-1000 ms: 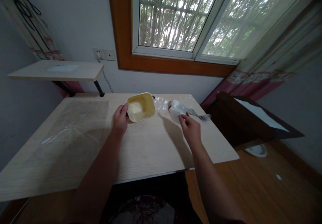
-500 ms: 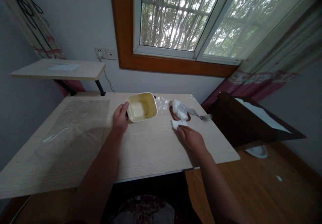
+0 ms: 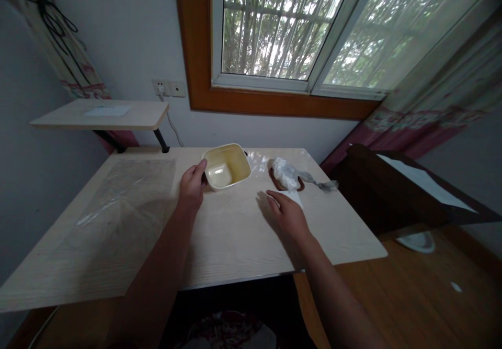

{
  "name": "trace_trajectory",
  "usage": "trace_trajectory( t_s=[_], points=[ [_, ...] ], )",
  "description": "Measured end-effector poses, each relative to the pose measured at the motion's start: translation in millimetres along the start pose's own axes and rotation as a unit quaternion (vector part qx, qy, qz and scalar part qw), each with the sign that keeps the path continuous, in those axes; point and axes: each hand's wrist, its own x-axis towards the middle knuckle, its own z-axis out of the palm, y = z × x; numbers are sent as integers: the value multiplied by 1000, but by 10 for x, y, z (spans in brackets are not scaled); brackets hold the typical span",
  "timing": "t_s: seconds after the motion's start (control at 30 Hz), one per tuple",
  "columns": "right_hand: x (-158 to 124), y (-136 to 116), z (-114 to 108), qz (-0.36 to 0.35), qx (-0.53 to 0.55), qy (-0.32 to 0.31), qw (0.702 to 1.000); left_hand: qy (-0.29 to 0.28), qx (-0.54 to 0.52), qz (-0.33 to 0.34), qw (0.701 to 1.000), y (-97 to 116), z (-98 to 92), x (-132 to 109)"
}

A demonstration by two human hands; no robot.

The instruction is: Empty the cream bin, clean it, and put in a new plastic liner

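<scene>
My left hand [image 3: 192, 184] grips a cream-yellow rounded square plastic tub [image 3: 228, 167] by its left side. The tub is tipped toward me, and its inside looks bare. Over the right half of the table, my right hand [image 3: 288, 214] holds nothing, its fingers stretched out and slightly apart. Just behind those fingers lies a folded white tissue or cloth [image 3: 294, 196], partly covered by the hand. Beyond it sits a crumpled clear plastic bag [image 3: 285, 173] with a twisted tail, on top of a reddish-brown curved item [image 3: 300, 183] that is mostly hidden.
A clear plastic sheet [image 3: 129, 197] lies flat on the left of the pale wooden table [image 3: 235, 244]. A small raised shelf [image 3: 137, 121] stands at the back left. To the right is a dark piece of furniture [image 3: 364, 192] with a white paper on it.
My right hand has let go of the white tissue or cloth and drawn a little toward me and left. My left hand keeps hold of the tub. The view has shifted slightly.
</scene>
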Motion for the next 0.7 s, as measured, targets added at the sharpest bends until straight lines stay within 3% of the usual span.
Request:
trace_trajectory(
  t_s=[0.17, 0.37, 0.57, 0.63, 0.7],
  points=[
    [178, -307, 258, -41, 104, 2, 994, 20, 32, -34, 999, 85, 80, -32],
    [450, -501, 499, -61, 183, 31, 981, 29, 78, -60, 995, 106, 61, -107],
    [590, -511, 616, -37, 242, 45, 969, 109, 161, 44, 980, 33, -208, 22],
    [618, -461, 674, -21, 263, 41, 964, 94, 197, 78, 973, -31, -313, 92],
    [640, -402, 741, -15, 282, 37, 959, 38, 216, 92, 971, -111, -390, 132]
  ],
)
